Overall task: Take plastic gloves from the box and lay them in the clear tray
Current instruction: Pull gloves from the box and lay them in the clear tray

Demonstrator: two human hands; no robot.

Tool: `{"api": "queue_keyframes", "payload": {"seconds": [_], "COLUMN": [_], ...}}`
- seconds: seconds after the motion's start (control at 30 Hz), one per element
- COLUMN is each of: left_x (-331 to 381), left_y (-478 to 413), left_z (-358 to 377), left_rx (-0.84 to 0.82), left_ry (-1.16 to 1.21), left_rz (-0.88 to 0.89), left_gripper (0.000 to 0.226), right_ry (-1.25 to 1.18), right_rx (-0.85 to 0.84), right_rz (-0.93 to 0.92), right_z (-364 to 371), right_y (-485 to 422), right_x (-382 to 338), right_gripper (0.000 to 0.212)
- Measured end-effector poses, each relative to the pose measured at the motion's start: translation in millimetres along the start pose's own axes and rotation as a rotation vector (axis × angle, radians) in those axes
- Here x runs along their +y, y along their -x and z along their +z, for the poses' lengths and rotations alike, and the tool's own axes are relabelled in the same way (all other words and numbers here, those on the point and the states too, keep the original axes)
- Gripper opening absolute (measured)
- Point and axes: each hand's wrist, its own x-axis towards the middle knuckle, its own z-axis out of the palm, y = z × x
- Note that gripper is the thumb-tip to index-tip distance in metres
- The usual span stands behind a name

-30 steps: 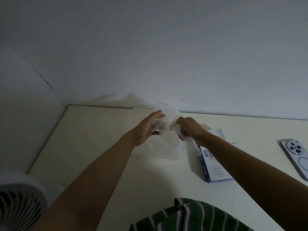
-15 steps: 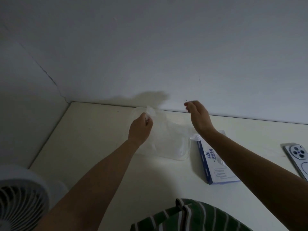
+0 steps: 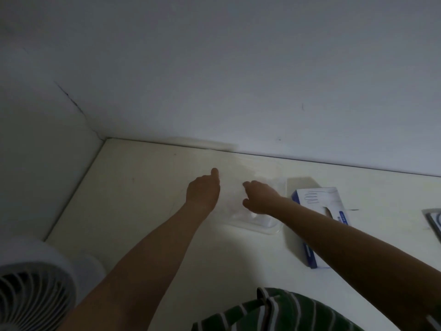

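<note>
Plastic glove (image 3: 232, 203) lowered into clear tray (image 3: 253, 230) near counter's (image 3: 143, 211) back edge.
Left hand (image 3: 202, 190) and right hand (image 3: 260, 197) have dropped over it, fingers curled, grasp unclear. Laying judged nearly complete.

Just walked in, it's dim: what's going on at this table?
A person holds both hands, left hand and right hand, low over the clear tray, with a faint plastic glove between them. Whether either grip has it is too blurry to tell. The glove box lies just right of the tray.
</note>
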Motion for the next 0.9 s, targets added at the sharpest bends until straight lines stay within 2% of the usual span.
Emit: {"api": "queue_keyframes", "payload": {"seconds": [0.1, 0.17, 0.23, 0.27, 0.3, 0.33, 0.4, 0.47, 0.5, 0.57, 0.63, 0.67, 0.7, 0.77, 0.83, 0.9], "left_x": [3, 4, 7, 9, 13, 15, 18, 12, 9, 5, 5, 5, 4, 1, -2, -5], "left_y": [-4, -6, -11, -13, -12, -12, -12, -14, -15, -18, -21, -22, -23, -24, -25, -25], "left_z": [3, 5, 5, 6, 3, 3, 8, 25, 29, 32, 29, 32, 34, 42, 47, 46], "left_rx": [-0.052, 0.091, 0.302, 0.368, 0.363, 0.294, -0.021, -0.336, -0.429, -0.471, -0.494, -0.513, -0.538, -0.566, -0.582, -0.606], "left_ry": [-0.032, -0.096, -0.163, -0.15, -0.147, -0.125, -0.042, -0.01, 0.032, 0.116, 0.132, 0.133, 0.139, 0.146, 0.137, 0.139], "left_rz": [-0.031, 0.01, 0.191, 0.294, 0.365, 0.39, 0.275, 0.118, 0.072, 0.042, 0.057, 0.065, 0.051, 0.017, -0.005, -0.019], "left_gripper": [0.032, 0.041, 0.035, 0.031, 0.027, 0.026, 0.03, 0.06, 0.078, 0.099, 0.101, 0.1, 0.102, 0.108, 0.113, 0.114], "right_ry": [0.039, 0.067, 0.079, 0.082, 0.08, 0.071, 0.039, 0.007, -0.013, -0.091, -0.165, -0.19, -0.206, -0.148, 0.025, 0.143], "right_rx": [-0.027, -0.013, 0.007, 0.018, 0.032, 0.04, 0.055, 0.109, 0.168, 0.305, 0.354, 0.326, 0.28, 0.111, -0.039, -0.079], "right_rz": [0.038, 0.058, 0.086, 0.097, 0.103, 0.109, 0.119, 0.095, 0.05, -0.12, -0.305, -0.344, -0.338, -0.209, -0.049, 0.048], "right_z": [6, 11, 15, 17, 17, 17, 13, 6, 1, -9, -16, -15, -12, 1, 14, 22], "right_y": [-10, -14, -19, -20, -20, -21, -22, -20, -18, -12, -7, -6, -6, -13, -20, -24], "right_x": [2, 2, 0, -1, -2, -3, -4, -4, -5, -10, -20, -25, -26, -20, -9, -1], "right_gripper": [0.046, 0.043, 0.039, 0.038, 0.037, 0.036, 0.034, 0.032, 0.032, 0.029, 0.021, 0.018, 0.019, 0.025, 0.048, 0.074]}}
